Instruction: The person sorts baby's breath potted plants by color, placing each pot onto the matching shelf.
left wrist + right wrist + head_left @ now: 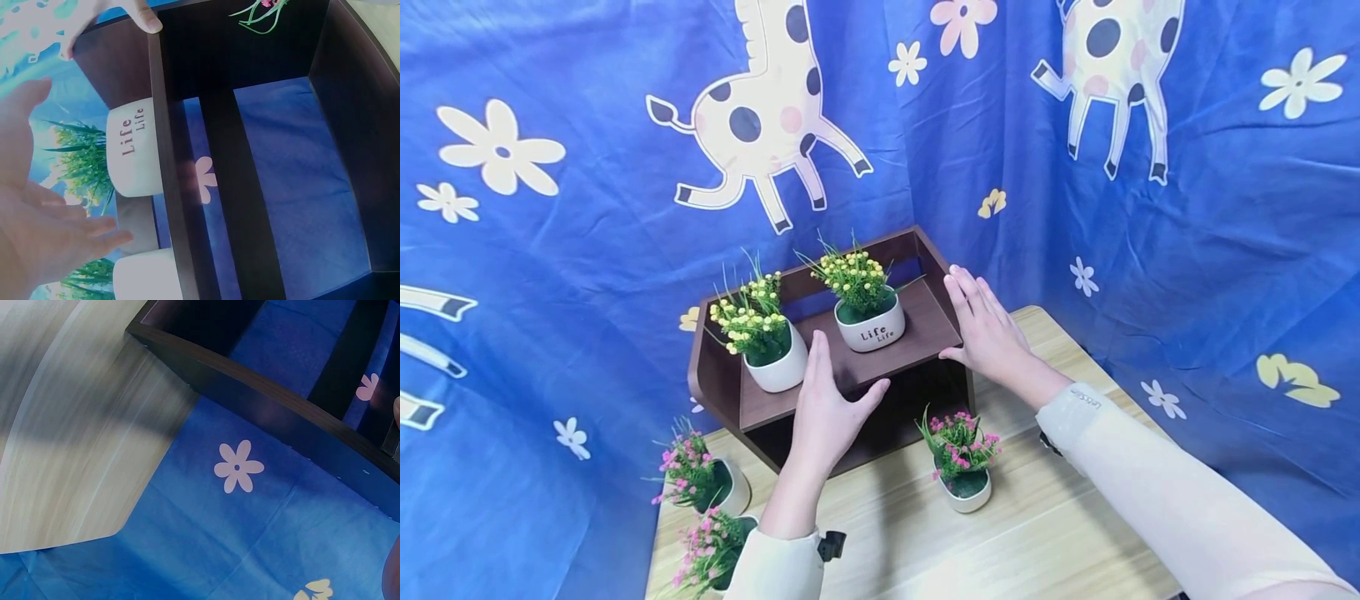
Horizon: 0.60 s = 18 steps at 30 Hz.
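A dark brown wooden shelf (917,321) carries two white pots with yellow flowers on its upper board. The pot lettered "Life" (872,325) sits right of centre; a plain pot (778,371) stands at the left. My left hand (827,417) is in front of the plain pot with its thumb spread from straight fingers, holding nothing. In the left wrist view this hand (44,231) hovers before the pots and their greenery. My right hand (992,333) is at the shelf's right side, fingers extended upward along the side panel and thumb at the front edge of the upper board.
Below the upper board is an open lower compartment (887,425). A pink-flowered pot (966,492) stands on the wooden table (1037,517) before the shelf. Two more pink-flowered plants, one behind (688,471) and one nearer (711,550), are at the left. A blue patterned curtain (587,333) surrounds the table.
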### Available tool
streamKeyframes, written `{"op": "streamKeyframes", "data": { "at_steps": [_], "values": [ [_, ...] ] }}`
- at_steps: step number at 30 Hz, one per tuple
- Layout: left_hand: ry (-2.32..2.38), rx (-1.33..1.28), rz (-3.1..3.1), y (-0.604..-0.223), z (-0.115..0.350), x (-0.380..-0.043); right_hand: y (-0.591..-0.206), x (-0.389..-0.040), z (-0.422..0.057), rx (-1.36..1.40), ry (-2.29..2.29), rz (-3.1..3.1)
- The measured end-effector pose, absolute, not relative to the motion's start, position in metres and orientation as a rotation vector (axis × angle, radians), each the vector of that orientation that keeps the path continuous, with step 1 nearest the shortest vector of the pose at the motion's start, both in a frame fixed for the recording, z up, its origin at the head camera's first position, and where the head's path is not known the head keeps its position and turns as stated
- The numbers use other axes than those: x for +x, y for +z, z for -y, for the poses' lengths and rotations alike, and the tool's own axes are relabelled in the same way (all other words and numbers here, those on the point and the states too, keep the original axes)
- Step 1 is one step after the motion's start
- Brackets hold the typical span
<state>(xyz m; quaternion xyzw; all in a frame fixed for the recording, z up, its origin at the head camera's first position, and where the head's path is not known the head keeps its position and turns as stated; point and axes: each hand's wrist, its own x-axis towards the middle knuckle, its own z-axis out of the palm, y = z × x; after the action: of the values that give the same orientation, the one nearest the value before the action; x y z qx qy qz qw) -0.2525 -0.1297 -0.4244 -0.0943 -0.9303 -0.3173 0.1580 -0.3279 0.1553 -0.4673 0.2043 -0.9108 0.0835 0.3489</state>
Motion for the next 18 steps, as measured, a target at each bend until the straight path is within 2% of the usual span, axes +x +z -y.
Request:
{"op": "streamKeyframes", "data": {
  "at_steps": [18],
  "values": [
    [-0.973, -0.171, 2.504, -0.456, 0.144, -0.215, -0.470, -0.331, -0.155, 0.514, 0.204, 2.363]
  ]
}}
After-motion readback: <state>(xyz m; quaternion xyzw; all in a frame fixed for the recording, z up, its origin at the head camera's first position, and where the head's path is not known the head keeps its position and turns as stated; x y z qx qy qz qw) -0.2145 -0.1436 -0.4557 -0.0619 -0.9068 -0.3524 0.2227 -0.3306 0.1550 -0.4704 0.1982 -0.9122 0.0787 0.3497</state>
